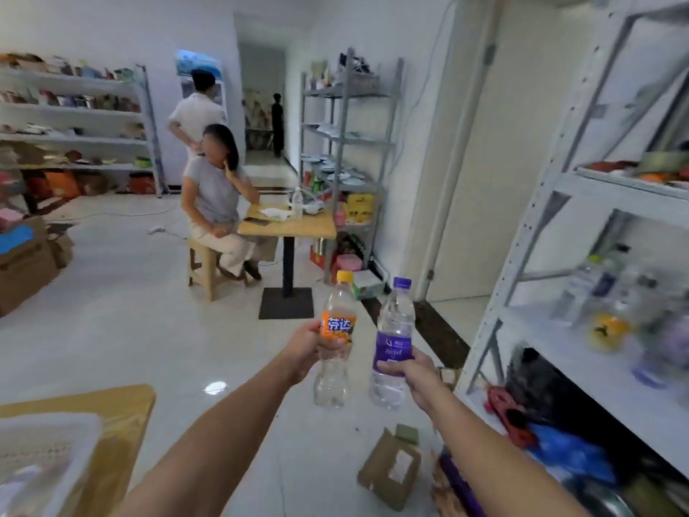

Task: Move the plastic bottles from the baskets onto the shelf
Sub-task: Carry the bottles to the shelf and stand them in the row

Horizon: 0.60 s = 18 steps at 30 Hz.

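My left grip (305, 348) is clamped round the middle of the orange bottle (337, 326), and my right grip (417, 373) is clamped round the lower half of the purple bottle (395, 330). Both bottles are upright, side by side and just apart, above the floor. The shelf (551, 341) is near, to the right of my right grip.

A white metal shelf (559, 341) is seen right of the fingers (391, 367), with blurred bottles (581, 289) stood on its middle board. A cardboard box (389, 468) is laid on the tiled floor (149, 330) below them.
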Motion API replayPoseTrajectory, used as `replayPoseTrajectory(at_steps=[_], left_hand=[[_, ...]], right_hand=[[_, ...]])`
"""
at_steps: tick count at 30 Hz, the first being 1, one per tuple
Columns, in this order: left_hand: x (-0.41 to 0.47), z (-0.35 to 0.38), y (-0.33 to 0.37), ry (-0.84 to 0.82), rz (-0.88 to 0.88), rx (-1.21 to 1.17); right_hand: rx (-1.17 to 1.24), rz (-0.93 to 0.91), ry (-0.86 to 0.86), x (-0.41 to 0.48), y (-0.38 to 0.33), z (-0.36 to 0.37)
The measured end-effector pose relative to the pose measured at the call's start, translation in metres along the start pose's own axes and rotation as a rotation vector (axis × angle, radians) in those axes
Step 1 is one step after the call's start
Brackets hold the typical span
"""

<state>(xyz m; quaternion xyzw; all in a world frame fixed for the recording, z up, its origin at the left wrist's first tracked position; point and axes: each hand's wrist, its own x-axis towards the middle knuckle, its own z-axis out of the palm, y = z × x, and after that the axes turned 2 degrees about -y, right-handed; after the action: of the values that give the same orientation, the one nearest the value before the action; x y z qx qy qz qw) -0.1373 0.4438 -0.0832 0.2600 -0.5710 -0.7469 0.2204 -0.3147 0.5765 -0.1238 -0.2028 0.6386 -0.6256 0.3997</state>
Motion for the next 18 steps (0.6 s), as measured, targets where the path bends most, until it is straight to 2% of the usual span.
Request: replayPoseTrajectory(at_steps=[9, 18], left_hand=[[0.039, 0.234, -0.032, -0.371, -0.058, 0.047], [0.039, 0.426, -0.056, -0.736, -0.123, 0.107]], right_hand=[[0.059, -0.089, 0.406, -0.094, -0.014, -0.220], [0.182, -0.126, 0.812, -0.206, -0.016, -0.358]])
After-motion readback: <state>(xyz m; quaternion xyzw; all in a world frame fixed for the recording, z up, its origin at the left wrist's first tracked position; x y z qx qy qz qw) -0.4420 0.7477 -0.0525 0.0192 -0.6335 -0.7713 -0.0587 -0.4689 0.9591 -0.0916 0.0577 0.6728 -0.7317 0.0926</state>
